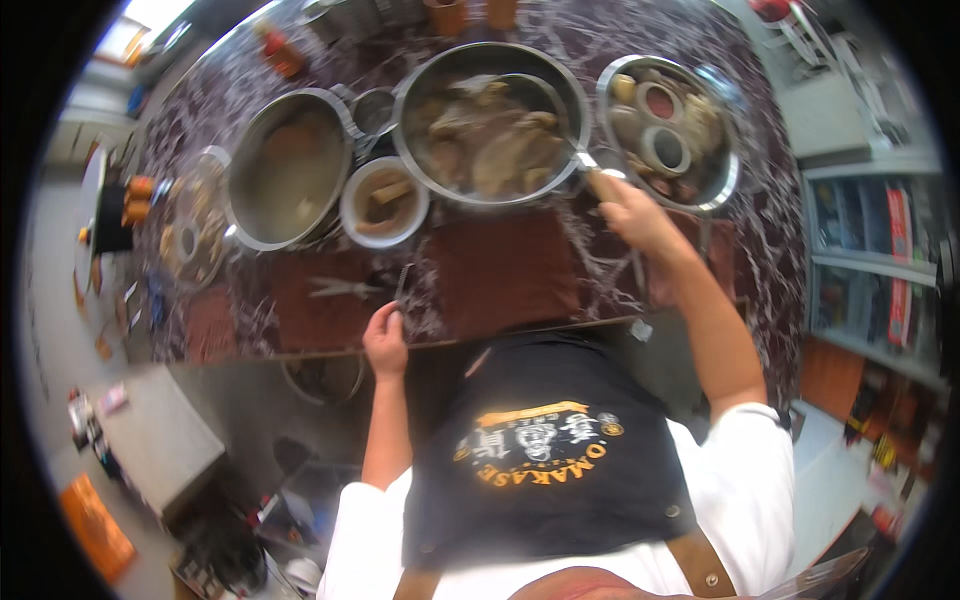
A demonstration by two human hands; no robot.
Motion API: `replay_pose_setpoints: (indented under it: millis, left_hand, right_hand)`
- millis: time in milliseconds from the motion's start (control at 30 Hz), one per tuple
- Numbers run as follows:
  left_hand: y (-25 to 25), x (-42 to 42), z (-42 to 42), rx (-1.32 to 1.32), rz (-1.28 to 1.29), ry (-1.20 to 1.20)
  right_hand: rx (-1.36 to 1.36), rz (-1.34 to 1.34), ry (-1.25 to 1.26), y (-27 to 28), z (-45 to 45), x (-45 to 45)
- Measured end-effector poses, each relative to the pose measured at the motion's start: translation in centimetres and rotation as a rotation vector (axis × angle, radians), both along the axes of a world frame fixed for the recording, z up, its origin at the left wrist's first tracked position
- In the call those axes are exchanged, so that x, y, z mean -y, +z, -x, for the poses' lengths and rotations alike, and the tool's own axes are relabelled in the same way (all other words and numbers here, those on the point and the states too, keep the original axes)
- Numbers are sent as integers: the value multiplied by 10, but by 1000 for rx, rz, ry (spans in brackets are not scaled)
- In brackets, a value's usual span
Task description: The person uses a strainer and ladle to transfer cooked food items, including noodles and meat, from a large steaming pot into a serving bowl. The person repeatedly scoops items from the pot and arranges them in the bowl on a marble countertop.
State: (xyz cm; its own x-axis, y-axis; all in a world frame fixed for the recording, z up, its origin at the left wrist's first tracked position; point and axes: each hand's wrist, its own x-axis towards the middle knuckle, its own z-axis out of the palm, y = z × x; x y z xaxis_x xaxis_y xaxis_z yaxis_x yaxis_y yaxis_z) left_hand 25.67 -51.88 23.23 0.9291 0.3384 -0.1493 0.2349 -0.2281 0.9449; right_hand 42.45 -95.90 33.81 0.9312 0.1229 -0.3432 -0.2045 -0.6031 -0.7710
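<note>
My right hand is shut on the wooden handle of a strainer or ladle; its round metal head lies in the large steel bowl, among pale pieces that look like cooked poultry. Near the table's front edge my left hand holds a slim metal tool, perhaps tongs or tweezers, blurred. Between the two hands lies a brown cloth. Just beyond the left hand stands a small white bowl with brown pieces. Scissors rest on another brown cloth.
A steel bowl of cloudy liquid stands at left. At right, an oval steel tray holds food and two small dishes. A food platter is farther left. A bottle with a red cap and metal containers stand at the back.
</note>
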Motion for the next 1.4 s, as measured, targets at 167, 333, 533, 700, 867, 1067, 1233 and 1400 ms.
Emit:
replay_pose_setpoints:
  millis: [167, 333, 533, 700, 867, 1067, 1233, 1400]
  left_hand:
    - [-16, 14, 4, -48, 120, 15]
    - [-22, 43, 7, -93, 78, 36]
    - [-1, 107, 20, -130, 115, 92]
    - [2, 161, 35, -122, -44, 65]
    - [6, 172, 45, -194, -80, 13]
    - [32, 201, 23, -167, -219, -62]
    - [33, 215, 16, -169, -232, -86]
    - [30, 230, 19, -183, -233, -119]
  right_hand:
    - [116, 179, 22, -2, 0, -25]
    - [79, 5, -35, -33, -17, -30]
    - [-9, 41, 126, -11, -15, -30]
    - [8, -17, 241, -9, -7, -14]
    - [12, -58, 290, -5, -13, 13]
    - [41, -111, 248, -18, -23, 36]
    - [74, -142, 271, -27, -21, 50]
    - [81, -130, 295, -27, -20, 63]
